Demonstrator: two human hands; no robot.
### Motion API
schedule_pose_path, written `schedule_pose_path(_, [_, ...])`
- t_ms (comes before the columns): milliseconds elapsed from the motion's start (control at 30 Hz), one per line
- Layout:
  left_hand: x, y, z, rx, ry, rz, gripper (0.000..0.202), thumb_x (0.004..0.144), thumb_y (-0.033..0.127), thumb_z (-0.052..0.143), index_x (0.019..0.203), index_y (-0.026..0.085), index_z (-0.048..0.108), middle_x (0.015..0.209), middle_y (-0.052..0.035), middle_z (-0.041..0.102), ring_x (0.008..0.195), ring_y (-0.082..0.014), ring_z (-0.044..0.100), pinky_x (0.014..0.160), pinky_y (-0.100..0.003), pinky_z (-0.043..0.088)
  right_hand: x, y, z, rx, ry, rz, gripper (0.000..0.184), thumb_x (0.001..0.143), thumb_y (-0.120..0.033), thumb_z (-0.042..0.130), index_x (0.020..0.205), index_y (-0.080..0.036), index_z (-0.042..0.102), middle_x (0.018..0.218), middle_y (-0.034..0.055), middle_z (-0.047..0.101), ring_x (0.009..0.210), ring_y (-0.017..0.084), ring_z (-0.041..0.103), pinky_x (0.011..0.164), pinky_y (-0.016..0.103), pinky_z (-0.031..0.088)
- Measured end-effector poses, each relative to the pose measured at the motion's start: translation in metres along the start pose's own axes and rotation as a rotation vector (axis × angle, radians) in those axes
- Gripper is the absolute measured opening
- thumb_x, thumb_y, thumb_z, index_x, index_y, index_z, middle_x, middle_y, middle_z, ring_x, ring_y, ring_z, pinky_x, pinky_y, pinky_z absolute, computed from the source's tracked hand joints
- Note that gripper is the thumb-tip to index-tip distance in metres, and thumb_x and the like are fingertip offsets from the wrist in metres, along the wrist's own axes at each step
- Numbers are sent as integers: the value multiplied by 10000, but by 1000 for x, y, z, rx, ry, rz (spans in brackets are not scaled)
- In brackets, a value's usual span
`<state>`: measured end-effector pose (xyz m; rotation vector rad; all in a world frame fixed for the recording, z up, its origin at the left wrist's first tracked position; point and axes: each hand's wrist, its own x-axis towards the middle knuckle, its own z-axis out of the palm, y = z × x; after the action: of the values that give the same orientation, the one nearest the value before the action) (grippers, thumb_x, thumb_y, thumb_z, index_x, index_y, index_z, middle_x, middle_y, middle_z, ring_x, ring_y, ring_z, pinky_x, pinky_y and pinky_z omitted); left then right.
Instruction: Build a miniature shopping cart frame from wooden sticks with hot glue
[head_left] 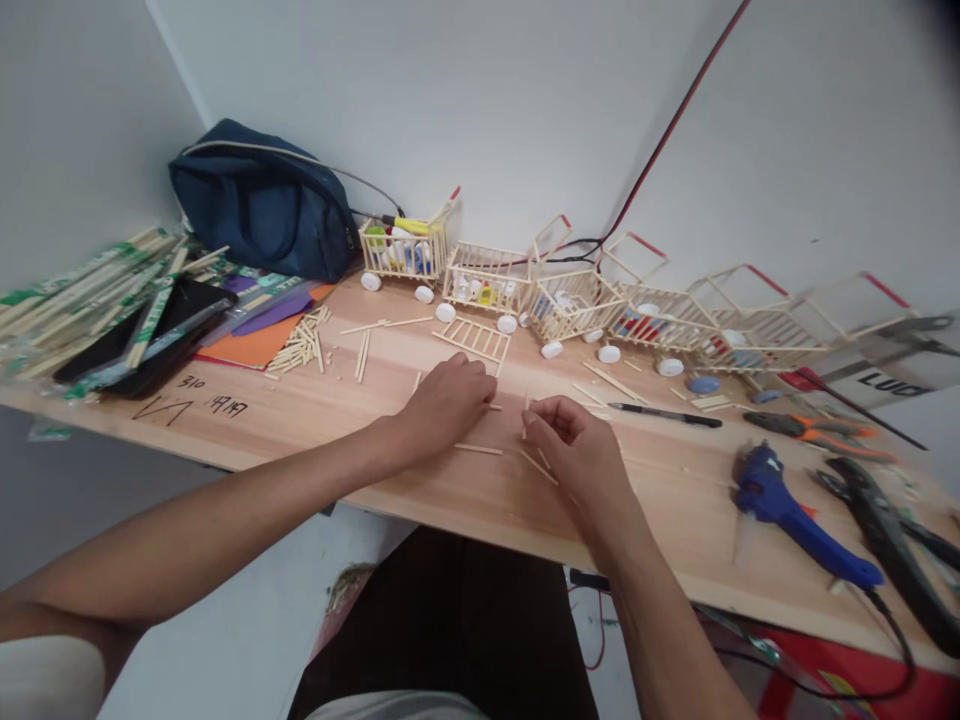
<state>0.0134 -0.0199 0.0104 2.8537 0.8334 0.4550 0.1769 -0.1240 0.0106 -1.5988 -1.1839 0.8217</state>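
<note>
My right hand pinches a short thin wooden stick between thumb and fingers, holding it nearly upright just over the table. To its left, my left hand is curled down on the tabletop, its fingertips largely hidden. A stick end pokes out beside those fingers, and I cannot make out what they grip. Another loose stick lies below the left hand, and a slanted stick rests under the right. Just behind the left hand is a flat ladder-like stick panel.
Several miniature stick shopping carts with white wheels line the wall. A blue glue gun, pliers and a black pen lie at right. Cut sticks, bagged sticks and a blue bag occupy the left.
</note>
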Motion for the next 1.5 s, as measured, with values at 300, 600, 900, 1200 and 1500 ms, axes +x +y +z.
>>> schedule_pose_path(300, [-3,-3,-3,-181,58,-152,168,858,118,505,840,160,666,773,-63,660,808,-222,514,751,-342,386,-4,-7,10,-261,29,-35,196,809,-387,594,731,-208,613,666,-4,619,604,151,520,607,289,384])
schedule_pose_path(600, [-2,-9,-19,-504,129,-264,241,758,91,572,820,204,776,814,-27,735,764,-176,610,763,-295,442,7,-12,16,-314,31,-79,207,824,-397,572,741,-211,609,640,-24,593,563,131,473,576,278,350])
schedule_pose_path(900, [-5,-12,-20,-569,197,-272,243,752,79,579,852,182,775,818,-8,745,740,-135,623,769,-259,477,18,-16,16,-347,-38,-99,168,797,-353,571,732,-203,608,615,-37,565,529,111,445,558,267,340])
schedule_pose_path(1200, [-6,-11,-22,-536,243,-252,237,764,70,586,847,195,769,814,-1,748,776,-138,639,802,-265,501,18,-17,20,-291,-69,-74,179,784,-352,547,729,-193,609,624,-21,573,539,113,460,537,263,334])
schedule_pose_path(1500, [-7,-10,-21,-547,258,-240,232,759,58,595,843,191,766,793,3,737,755,-130,628,801,-263,501,20,-13,20,-264,-73,-68,177,783,-353,551,736,-192,607,641,-12,590,571,123,500,563,271,357])
